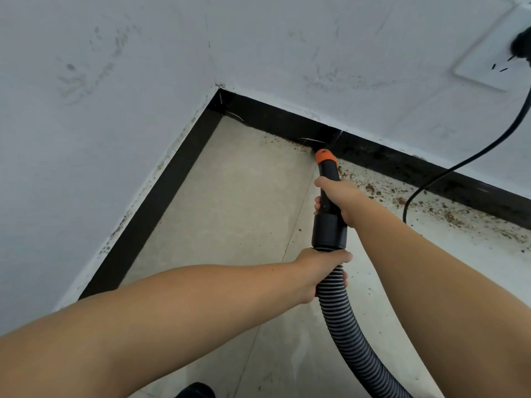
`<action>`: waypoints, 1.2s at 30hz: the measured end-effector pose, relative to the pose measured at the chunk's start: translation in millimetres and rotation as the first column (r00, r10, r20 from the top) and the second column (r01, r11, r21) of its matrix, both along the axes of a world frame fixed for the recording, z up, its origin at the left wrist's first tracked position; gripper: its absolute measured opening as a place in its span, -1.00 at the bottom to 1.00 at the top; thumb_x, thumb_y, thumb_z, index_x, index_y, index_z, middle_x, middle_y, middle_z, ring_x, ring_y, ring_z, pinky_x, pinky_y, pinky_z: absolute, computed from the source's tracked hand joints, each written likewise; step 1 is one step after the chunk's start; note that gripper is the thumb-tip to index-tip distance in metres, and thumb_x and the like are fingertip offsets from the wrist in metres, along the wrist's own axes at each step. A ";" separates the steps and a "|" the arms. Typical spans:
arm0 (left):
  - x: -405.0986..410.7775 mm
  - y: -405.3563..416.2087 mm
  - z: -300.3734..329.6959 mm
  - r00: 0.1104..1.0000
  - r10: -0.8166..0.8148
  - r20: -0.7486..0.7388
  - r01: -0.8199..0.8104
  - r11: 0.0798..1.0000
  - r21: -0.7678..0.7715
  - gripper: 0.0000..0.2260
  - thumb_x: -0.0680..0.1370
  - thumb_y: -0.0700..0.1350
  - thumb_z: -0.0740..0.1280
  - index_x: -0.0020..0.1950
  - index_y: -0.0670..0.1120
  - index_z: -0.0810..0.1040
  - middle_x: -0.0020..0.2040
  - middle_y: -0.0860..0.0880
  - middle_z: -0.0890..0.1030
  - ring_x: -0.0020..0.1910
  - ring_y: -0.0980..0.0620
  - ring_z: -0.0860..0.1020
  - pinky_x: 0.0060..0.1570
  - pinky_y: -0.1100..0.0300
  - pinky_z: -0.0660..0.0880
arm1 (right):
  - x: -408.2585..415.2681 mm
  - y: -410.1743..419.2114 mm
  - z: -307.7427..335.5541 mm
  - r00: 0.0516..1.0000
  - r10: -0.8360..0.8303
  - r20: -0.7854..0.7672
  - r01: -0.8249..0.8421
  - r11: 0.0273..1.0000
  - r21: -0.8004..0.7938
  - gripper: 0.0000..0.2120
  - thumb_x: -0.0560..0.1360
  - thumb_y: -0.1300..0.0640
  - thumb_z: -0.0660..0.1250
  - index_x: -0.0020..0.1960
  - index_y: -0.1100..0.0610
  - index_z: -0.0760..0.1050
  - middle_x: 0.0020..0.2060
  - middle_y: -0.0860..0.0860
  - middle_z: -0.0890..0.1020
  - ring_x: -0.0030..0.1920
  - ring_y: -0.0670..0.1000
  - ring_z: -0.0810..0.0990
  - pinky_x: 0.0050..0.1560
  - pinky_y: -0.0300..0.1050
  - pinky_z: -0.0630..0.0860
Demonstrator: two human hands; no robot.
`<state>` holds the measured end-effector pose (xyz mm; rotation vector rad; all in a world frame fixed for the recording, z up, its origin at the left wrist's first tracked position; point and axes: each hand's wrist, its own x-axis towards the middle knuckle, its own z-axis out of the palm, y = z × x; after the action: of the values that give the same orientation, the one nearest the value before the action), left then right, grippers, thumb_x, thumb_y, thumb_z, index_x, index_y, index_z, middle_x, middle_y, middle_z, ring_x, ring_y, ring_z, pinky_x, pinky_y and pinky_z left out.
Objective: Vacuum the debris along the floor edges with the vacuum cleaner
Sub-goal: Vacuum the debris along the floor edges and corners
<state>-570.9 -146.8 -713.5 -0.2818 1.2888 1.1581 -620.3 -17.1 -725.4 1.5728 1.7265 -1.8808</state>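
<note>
A black vacuum nozzle (pixel 329 228) with an orange tip (pixel 324 158) points at the foot of the black baseboard (pixel 373 156) on the far wall. My right hand (pixel 339 201) grips the nozzle tube just behind the orange tip. My left hand (pixel 321 271) is closed around the ribbed grey-black hose (pixel 347 331) right below the nozzle's collar. Brown crumbly debris (pixel 448 215) lies scattered on the pale floor along the baseboard to the right of the tip. A few specks (pixel 296 146) lie just left of the tip.
Two white scuffed walls meet in a corner (pixel 219 90), each with a black baseboard. A black power cord (pixel 425 185) runs from a wall socket (pixel 494 61) at the upper right down to the floor beside the debris. A dark shoe tip (pixel 196 391) shows at the bottom edge.
</note>
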 end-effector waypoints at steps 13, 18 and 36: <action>-3.4 -2.0 -11.9 0.997 0.073 0.024 -0.073 0.997 0.001 -0.85 0.54 -0.15 0.35 0.02 -0.18 0.44 -0.29 -0.09 0.55 -0.41 0.02 0.52 -0.36 0.21 0.51 | -14.0 -12.9 -3.8 0.993 0.108 -0.041 -0.107 0.994 0.020 -0.88 0.53 0.20 0.30 -0.08 0.18 0.35 -0.43 0.14 0.49 -0.62 0.00 0.47 -0.52 -0.15 0.53; -8.8 -0.1 -11.0 0.995 0.096 0.031 -0.096 0.995 0.007 -0.87 0.53 -0.16 0.35 -0.01 -0.17 0.44 -0.28 -0.09 0.54 -0.40 0.02 0.52 -0.36 0.20 0.51 | -22.6 -12.3 -0.9 0.988 0.149 -0.028 -0.148 0.989 0.025 -0.85 0.53 0.19 0.30 0.03 0.19 0.35 -0.39 0.13 0.50 -0.59 0.00 0.48 -0.51 -0.15 0.54; -32.0 -3.7 -16.5 0.973 0.228 0.034 -0.228 0.974 0.002 -0.89 0.52 -0.18 0.35 -0.10 -0.15 0.43 -0.30 -0.10 0.54 -0.37 -0.01 0.52 -0.31 0.18 0.52 | -63.0 -26.6 -1.0 0.955 0.296 -0.010 -0.296 0.955 0.017 -0.79 0.53 0.17 0.31 0.10 0.17 0.34 -0.37 0.12 0.52 -0.59 -0.02 0.51 -0.51 -0.17 0.54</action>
<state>-602.9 -150.5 -730.0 -0.4525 1.2465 1.3450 -683.3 -43.7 -726.4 1.2246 1.8645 -1.7370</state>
